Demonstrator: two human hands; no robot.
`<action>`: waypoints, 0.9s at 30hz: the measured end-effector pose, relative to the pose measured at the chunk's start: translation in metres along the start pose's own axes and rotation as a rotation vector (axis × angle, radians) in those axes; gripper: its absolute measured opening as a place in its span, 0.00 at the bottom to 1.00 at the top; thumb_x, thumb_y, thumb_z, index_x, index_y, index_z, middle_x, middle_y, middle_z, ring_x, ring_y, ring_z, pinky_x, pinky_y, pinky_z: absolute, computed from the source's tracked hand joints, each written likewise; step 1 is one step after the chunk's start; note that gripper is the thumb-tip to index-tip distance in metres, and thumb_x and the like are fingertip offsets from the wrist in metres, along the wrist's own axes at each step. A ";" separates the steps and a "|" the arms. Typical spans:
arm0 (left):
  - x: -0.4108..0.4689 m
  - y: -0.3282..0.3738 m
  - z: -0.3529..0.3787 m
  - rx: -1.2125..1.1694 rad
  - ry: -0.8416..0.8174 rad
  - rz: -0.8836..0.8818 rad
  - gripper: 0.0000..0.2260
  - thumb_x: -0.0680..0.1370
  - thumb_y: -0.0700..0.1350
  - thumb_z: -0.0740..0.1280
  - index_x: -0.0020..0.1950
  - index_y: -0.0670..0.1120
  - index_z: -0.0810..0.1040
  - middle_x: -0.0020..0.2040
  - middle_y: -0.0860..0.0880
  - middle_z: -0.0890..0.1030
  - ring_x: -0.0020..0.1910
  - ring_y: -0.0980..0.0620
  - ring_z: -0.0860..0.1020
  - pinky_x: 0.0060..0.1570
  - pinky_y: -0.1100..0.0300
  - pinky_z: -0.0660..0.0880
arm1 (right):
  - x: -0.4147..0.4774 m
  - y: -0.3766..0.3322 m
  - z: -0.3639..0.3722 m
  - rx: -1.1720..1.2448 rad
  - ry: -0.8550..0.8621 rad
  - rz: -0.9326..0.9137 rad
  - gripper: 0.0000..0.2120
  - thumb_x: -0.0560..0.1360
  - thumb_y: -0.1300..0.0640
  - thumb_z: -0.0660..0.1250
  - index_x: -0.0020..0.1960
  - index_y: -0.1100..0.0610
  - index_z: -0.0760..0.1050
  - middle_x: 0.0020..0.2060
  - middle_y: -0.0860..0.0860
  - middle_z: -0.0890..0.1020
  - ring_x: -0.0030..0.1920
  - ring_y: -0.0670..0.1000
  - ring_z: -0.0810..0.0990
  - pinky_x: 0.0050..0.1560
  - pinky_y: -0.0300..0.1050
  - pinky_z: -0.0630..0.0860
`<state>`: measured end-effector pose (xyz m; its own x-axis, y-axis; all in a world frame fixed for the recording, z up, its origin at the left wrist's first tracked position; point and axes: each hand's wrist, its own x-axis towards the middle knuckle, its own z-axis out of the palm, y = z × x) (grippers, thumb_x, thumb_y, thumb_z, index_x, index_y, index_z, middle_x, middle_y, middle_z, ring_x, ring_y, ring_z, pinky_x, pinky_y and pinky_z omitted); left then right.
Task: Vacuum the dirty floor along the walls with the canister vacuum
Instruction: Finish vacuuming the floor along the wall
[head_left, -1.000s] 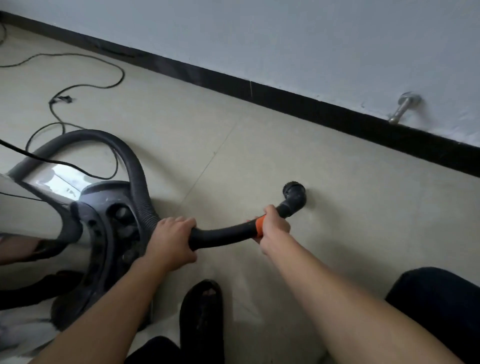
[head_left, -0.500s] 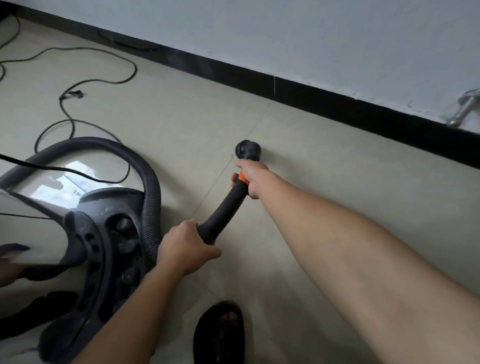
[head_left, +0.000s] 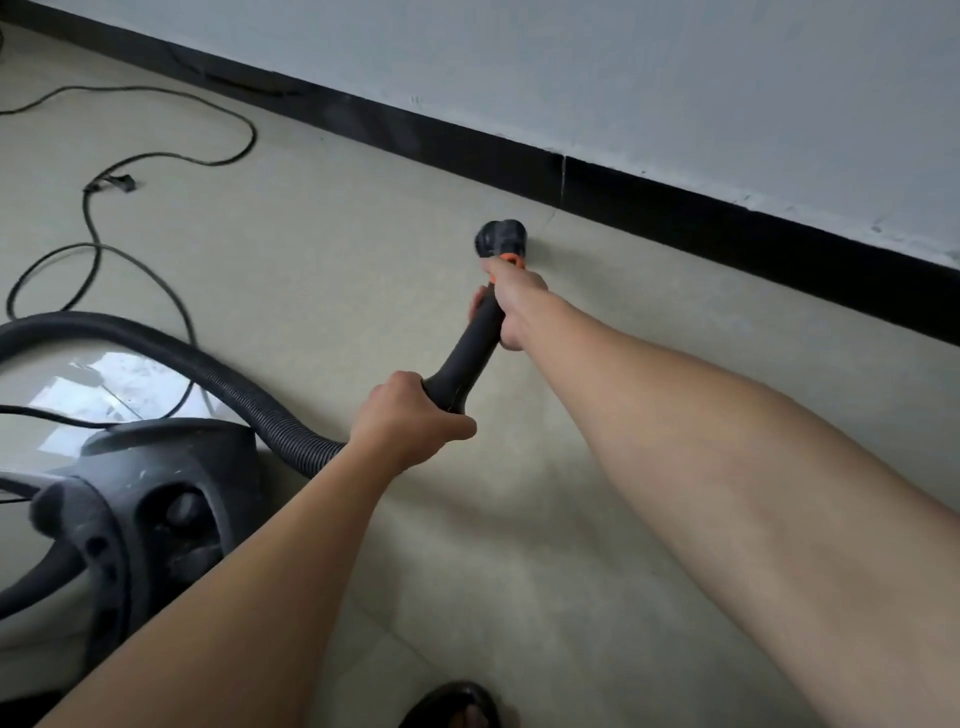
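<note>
The canister vacuum (head_left: 150, 499), dark grey and white, sits on the floor at the lower left. Its ribbed black hose (head_left: 218, 382) arcs from the left to a rigid black handle tube (head_left: 467, 348) with an orange ring. My left hand (head_left: 405, 421) grips the tube's near end where the hose joins. My right hand (head_left: 511, 299) grips it just behind the orange ring. The round black nozzle end (head_left: 500, 238) points down at the beige tiled floor (head_left: 649, 332), a short way from the black baseboard (head_left: 623, 197).
A black power cord (head_left: 171, 156) loops over the floor at the upper left. The white wall (head_left: 675, 78) runs diagonally across the top. A dark sandal toe (head_left: 452, 706) shows at the bottom edge. Open floor lies to the right along the baseboard.
The handle tube swung from lying sideways to pointing away from me, and the nozzle moved toward the baseboard. Both hands kept their grip. My view shifted left along the wall.
</note>
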<state>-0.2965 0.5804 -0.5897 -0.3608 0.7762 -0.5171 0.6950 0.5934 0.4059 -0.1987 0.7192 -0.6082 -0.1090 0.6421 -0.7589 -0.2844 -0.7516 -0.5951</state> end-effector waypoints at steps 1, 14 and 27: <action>0.002 -0.004 0.001 -0.017 0.001 -0.006 0.15 0.61 0.49 0.72 0.44 0.45 0.77 0.32 0.47 0.79 0.25 0.48 0.73 0.28 0.59 0.72 | 0.003 0.001 0.005 -0.026 -0.029 0.005 0.10 0.78 0.56 0.68 0.54 0.60 0.70 0.31 0.54 0.74 0.24 0.53 0.73 0.22 0.38 0.74; -0.021 0.051 0.058 0.428 0.034 0.338 0.15 0.68 0.49 0.70 0.48 0.49 0.66 0.37 0.54 0.70 0.40 0.48 0.72 0.42 0.56 0.65 | -0.016 -0.018 -0.138 0.325 0.345 -0.056 0.10 0.74 0.56 0.70 0.47 0.60 0.72 0.30 0.53 0.75 0.25 0.49 0.73 0.27 0.40 0.73; -0.088 0.102 0.126 0.627 -0.161 0.557 0.15 0.68 0.49 0.69 0.50 0.50 0.66 0.47 0.52 0.78 0.43 0.48 0.73 0.50 0.54 0.68 | -0.111 0.020 -0.282 0.655 0.568 -0.081 0.10 0.75 0.56 0.70 0.43 0.60 0.71 0.28 0.52 0.74 0.23 0.49 0.72 0.28 0.41 0.74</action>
<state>-0.1157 0.5462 -0.5977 0.1954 0.8521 -0.4856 0.9776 -0.1301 0.1651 0.0766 0.5897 -0.6104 0.3770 0.3862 -0.8419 -0.7804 -0.3572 -0.5133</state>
